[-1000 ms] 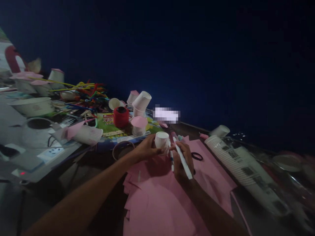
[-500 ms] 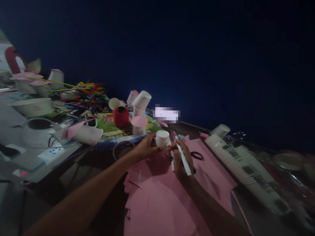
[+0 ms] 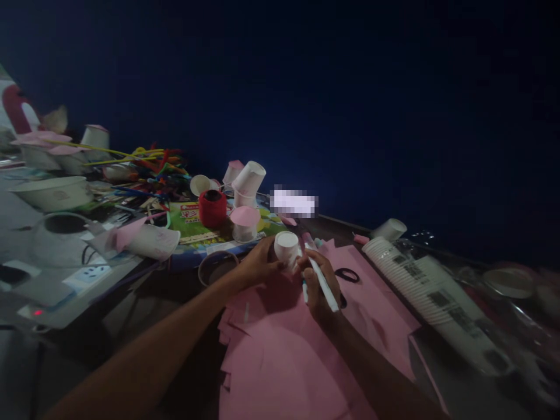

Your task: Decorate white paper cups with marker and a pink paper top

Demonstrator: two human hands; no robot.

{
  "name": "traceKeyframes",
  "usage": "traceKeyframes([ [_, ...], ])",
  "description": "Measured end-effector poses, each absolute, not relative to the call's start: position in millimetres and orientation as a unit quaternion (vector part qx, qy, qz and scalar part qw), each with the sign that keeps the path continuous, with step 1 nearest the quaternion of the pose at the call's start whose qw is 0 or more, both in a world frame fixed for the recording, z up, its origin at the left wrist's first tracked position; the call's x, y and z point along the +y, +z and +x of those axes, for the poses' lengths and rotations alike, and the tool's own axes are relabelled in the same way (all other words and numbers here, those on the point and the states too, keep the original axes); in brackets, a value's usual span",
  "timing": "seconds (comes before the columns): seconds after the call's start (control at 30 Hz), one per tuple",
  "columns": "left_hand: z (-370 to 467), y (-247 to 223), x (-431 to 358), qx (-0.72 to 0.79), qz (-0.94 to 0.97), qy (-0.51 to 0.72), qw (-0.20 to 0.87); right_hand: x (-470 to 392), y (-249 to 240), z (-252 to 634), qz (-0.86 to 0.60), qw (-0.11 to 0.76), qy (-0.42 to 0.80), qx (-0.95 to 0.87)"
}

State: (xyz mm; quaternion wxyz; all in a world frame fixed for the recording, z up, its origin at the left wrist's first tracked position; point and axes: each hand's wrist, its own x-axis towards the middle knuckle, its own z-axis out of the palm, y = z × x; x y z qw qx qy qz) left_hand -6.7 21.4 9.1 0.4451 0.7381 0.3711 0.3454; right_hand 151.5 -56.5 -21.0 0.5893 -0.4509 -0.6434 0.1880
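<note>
In my left hand (image 3: pixel 262 262) is a small white paper cup (image 3: pixel 287 245), its round end tilted up toward me. A white marker pen (image 3: pixel 324 283) is gripped in my right hand (image 3: pixel 322 286), its front end close to the cup's right side. My right fingertips are at the cup; whether they touch it I cannot tell. A second white and teal pen (image 3: pixel 305 290) shows beside my right hand. Both hands are over large pink paper sheets (image 3: pixel 280 361).
Black scissor handles (image 3: pixel 349 275) lie on the sheets. Right, a plastic-wrapped stack of paper cups (image 3: pixel 433 303). Beyond my left hand are a red yarn spool (image 3: pixel 212 209), a cup with a pink paper cone (image 3: pixel 245 223) and a roll of tape (image 3: pixel 217 268). Colourful pipe cleaners (image 3: pixel 161 166) lie farther left.
The whole view has shifted slightly, so things appear a little farther left. Both hands keep nearly the same hold on the cup and the marker pen.
</note>
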Motion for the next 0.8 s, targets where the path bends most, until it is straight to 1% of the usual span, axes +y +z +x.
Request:
traceKeyframes([
  [0.07, -7, 9, 22, 0.368, 0.724, 0.359, 0.459, -57, -21, 150, -0.449, 0.595, 0.205, -0.634],
  [0.17, -8, 5, 24, 0.349, 0.715, 0.381, 0.472, -57, -20, 149, -0.462, 0.619, 0.169, -0.612],
  [0.23, -9, 1, 25, 0.349, 0.717, 0.372, 0.474, -55, -19, 149, -0.475, 0.625, 0.139, -0.604],
  [0.33, -11, 0, 25, 0.362, 0.730, 0.338, 0.471, -51, -17, 151, -0.487, 0.618, 0.140, -0.601],
  [0.43, -12, 3, 23, 0.352, 0.758, 0.317, 0.448, -48, -17, 151, -0.471, 0.621, 0.177, -0.602],
  [0.53, -12, 2, 20, 0.341, 0.791, 0.311, 0.402, -49, -18, 150, -0.452, 0.635, 0.219, -0.586],
  [0.63, -11, -2, 21, 0.372, 0.792, 0.318, 0.365, -52, -17, 148, -0.450, 0.631, 0.228, -0.589],
  [0.7, -10, -5, 23, 0.387, 0.779, 0.326, 0.371, -53, -15, 147, -0.450, 0.622, 0.222, -0.601],
  [0.8, -10, -4, 25, 0.385, 0.754, 0.327, 0.420, -53, -15, 147, -0.455, 0.632, 0.210, -0.591],
])
